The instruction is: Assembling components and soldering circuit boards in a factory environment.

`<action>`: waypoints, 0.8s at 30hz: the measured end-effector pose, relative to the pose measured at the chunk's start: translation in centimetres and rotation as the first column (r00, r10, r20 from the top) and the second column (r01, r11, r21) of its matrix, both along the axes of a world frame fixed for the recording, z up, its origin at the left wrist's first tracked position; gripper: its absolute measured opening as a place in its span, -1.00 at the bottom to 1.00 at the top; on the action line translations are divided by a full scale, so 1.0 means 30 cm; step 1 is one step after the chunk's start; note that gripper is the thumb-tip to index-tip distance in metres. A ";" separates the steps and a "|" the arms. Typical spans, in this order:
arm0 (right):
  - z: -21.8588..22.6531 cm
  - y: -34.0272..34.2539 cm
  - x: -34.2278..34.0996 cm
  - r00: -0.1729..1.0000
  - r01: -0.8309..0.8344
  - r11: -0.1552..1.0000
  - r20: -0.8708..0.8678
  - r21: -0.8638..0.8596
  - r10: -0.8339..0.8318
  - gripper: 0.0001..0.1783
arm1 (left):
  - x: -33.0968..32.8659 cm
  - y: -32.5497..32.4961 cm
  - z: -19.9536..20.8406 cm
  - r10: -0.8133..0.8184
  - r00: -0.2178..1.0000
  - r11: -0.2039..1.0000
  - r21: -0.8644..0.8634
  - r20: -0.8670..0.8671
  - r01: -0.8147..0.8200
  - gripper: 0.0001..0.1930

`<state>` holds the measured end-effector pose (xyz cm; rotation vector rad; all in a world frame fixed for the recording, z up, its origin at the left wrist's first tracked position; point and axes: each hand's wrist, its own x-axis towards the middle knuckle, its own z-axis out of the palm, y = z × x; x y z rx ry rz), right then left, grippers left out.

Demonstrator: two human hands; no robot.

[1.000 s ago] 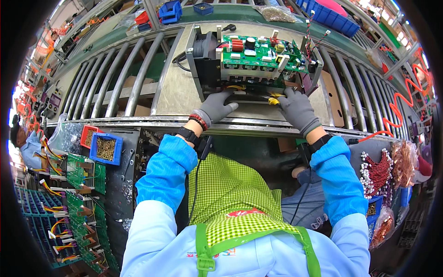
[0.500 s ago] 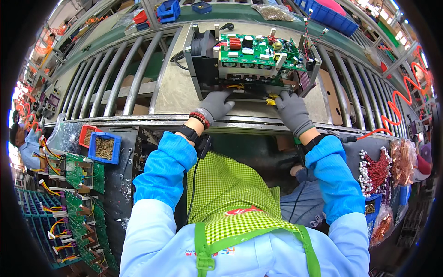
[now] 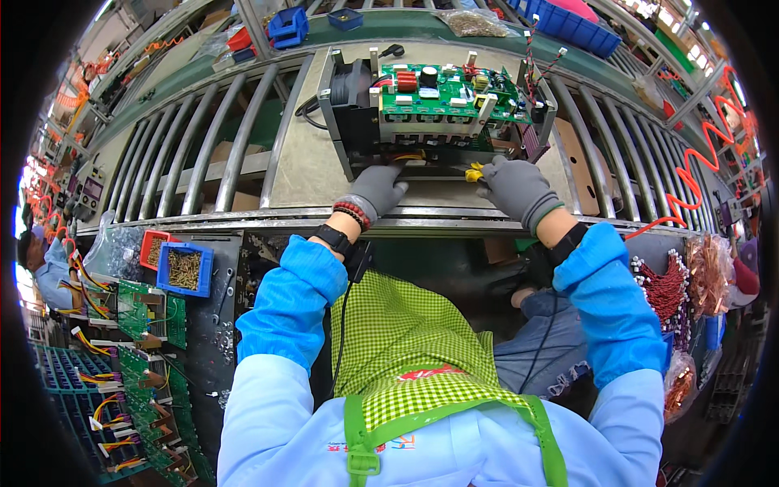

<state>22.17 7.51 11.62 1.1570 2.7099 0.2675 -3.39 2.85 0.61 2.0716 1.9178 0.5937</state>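
With our left hand (image 3: 375, 188) flat and right fingers (image 3: 497, 169) pinching a yellow plug (image 3: 473, 171) under the board (image 3: 449, 92), we could snag its wires

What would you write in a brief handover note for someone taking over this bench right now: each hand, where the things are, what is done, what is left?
Left hand: gloved, fingers on the near edge of the unit, holding nothing I can make out.
Right hand: gloved, at the same edge, fingertips by a yellow connector.
Unit: on the roller conveyor, green board on top, wires at its near edge.
Done: board sits on the unit.
Left: seemingly the wiring at the near edge; cannot tell if the connector is seated.
Screw bin at lower left.
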 end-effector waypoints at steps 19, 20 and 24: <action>0.133 -0.044 0.046 0.994 -0.100 0.994 0.043 -0.033 0.101 -0.69 | -0.008 -0.008 0.010 -0.040 0.993 0.997 0.056 -0.108 0.047 -0.65; 0.147 -0.095 0.132 0.999 -0.033 0.997 -0.031 -0.074 0.030 -0.65 | -0.011 -0.018 0.022 -0.045 0.997 0.996 0.069 -0.070 0.050 -0.64; 0.276 -0.289 0.573 0.960 0.085 0.966 -0.241 -0.244 -0.145 -0.62 | 0.017 -0.051 0.100 -0.052 0.972 0.996 -0.081 -0.229 0.034 -0.62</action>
